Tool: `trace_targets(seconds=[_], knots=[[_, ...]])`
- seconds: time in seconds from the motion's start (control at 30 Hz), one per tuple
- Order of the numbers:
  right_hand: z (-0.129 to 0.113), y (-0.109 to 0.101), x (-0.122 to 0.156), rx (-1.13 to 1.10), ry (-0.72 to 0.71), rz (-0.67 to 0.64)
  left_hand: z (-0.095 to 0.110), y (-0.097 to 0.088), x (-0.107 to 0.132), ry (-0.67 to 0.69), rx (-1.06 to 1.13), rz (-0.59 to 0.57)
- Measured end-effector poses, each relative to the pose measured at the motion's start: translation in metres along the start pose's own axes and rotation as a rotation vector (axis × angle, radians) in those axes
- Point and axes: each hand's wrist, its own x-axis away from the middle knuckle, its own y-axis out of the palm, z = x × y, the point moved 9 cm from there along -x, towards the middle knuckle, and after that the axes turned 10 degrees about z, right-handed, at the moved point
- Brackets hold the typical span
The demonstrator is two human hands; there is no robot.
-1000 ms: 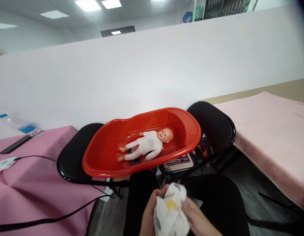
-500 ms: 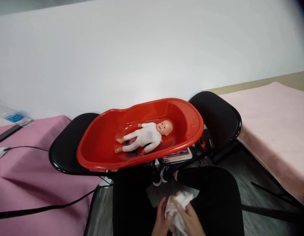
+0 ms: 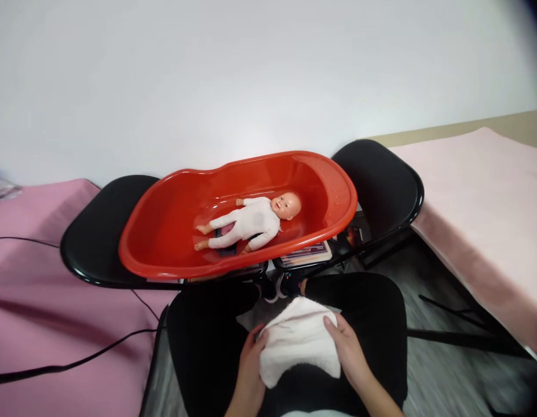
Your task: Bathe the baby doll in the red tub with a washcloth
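A white cloth point(image 3: 300, 341) is stretched between my two hands above my lap. My left hand point(image 3: 253, 356) grips its left edge, and my right hand point(image 3: 344, 344) pinches the right edge with the thumb on top. The lower edge of the cloth hangs in a curve. Beyond it, a baby doll point(image 3: 255, 221) in a white suit lies on its back inside a red baby bathtub point(image 3: 164, 255). The doll's head is toward the right end and its bare feet point left. Neither hand touches the doll or the tub.
The tub rests across two black chairs point(image 3: 92, 243) point(image 3: 381, 185) against a white wall. Books point(image 3: 309, 255) lie under its near side. Pink-covered surfaces point(image 3: 37, 313) point(image 3: 481, 202) flank both sides. A black cable point(image 3: 98, 350) crosses the left one, and part of a plastic bottle point(image 3: 3, 188) shows there.
The cloth was bunched between my hands and is now spread out, with my hands farther apart and raised. My view has shifted a little. The doll and tub stay in place.
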Motion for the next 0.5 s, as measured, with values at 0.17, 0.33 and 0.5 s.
trace_targets(seconds=[0.17, 0.33, 0.5], knots=[[-0.066, 0.001, 0.013, 0.122, -0.337, -0.239, 0.054, 0.028, 0.029, -0.042, -0.020, -0.309], [-0.088, 0.034, 0.031, -0.023, -0.307, -0.457, 0.095, 0.033, 0.033, 0.046, 0.130, -0.451], [-0.044, 0.054, 0.020, -0.119, -0.132, -0.214, 0.040, 0.042, 0.028, -0.025, 0.188, -0.455]])
